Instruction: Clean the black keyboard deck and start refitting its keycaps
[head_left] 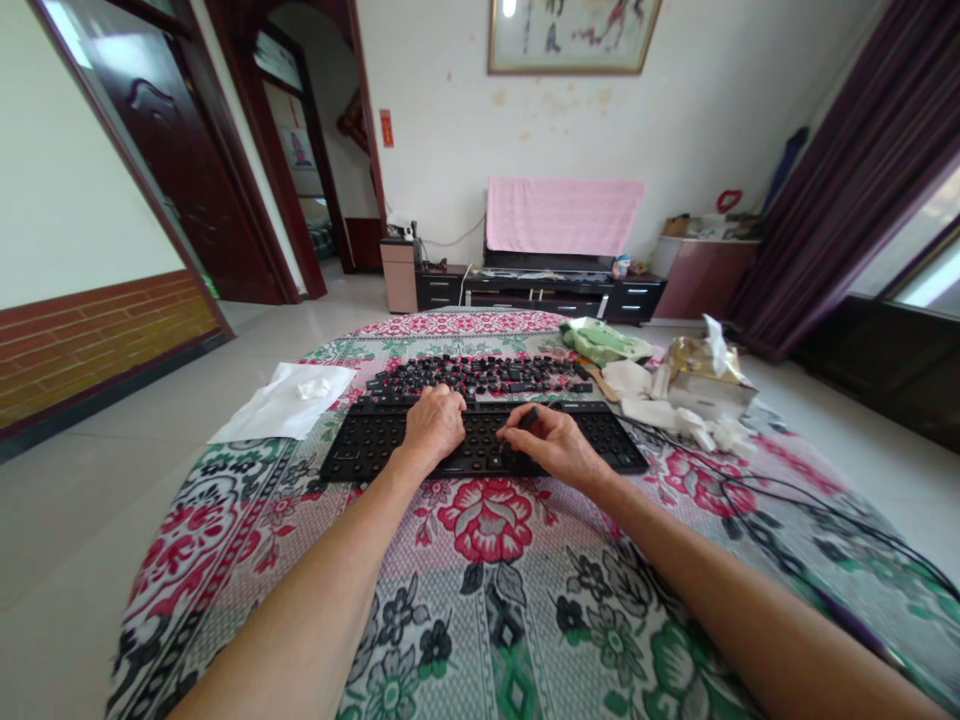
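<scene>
The left hand [433, 425] rests loosely clenched on the black keyboard [367, 442] while the right hand [555, 442] pinches a keycap [529, 417], apparently refitting keys; seating it needs alignment over its socket.

Flat black plastic keyboard [480, 440]: matt. Small black plastic keycap [529, 417]: matt. Heap of loose black plastic keycaps [480, 375]: smooth, slight sheen. Floral red-green woven cloth [487, 570] over counter: soft, matt. White paper sheet [270, 410]: thin, smooth. Crumpled white tissue paper [679, 410]: wrinkled. Pink towel cloth [564, 215]: matt. Pale floor tiles [90, 480]: glossy, smooth.
</scene>
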